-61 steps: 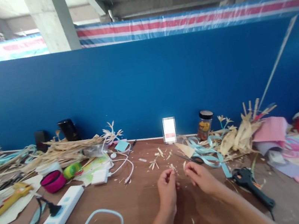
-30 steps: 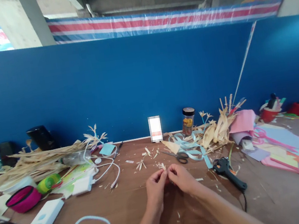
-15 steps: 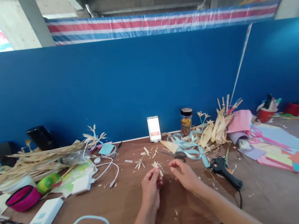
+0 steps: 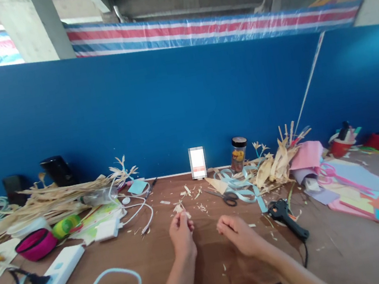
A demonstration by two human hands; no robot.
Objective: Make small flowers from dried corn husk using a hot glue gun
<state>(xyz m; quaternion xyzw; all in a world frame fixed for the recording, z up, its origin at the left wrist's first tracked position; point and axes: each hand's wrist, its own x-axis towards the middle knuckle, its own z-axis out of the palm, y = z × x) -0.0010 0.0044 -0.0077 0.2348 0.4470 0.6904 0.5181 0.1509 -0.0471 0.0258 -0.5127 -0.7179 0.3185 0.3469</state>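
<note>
My left hand (image 4: 182, 234) is closed in a pinch over the middle of the brown table. At its fingertips shows a small, pale, petal-like piece of dried husk (image 4: 179, 207), partly covered by the fingers. To the right, my right hand (image 4: 238, 234) is curled with its fingers drawn in; whatever is inside, if anything, is hidden. Pale husk scraps (image 4: 202, 207) lie just beyond and between the hands. Dark-handled scissors (image 4: 230, 198) rest past the right hand, and a black glue gun (image 4: 286, 218) lies to its right.
At left stand a white power strip (image 4: 57, 275), a magenta band (image 4: 36, 244) and a heap of dried husks (image 4: 64, 193). Light blue ribbon (image 4: 240, 187), a lidded jar (image 4: 238, 153) and coloured paper (image 4: 354, 183) are on the right. A blue partition (image 4: 183, 100) closes the back.
My left hand has moved left, to where a star-shaped husk piece lay. My right hand has drawn slightly nearer to me, and its fingers have curled in.
</note>
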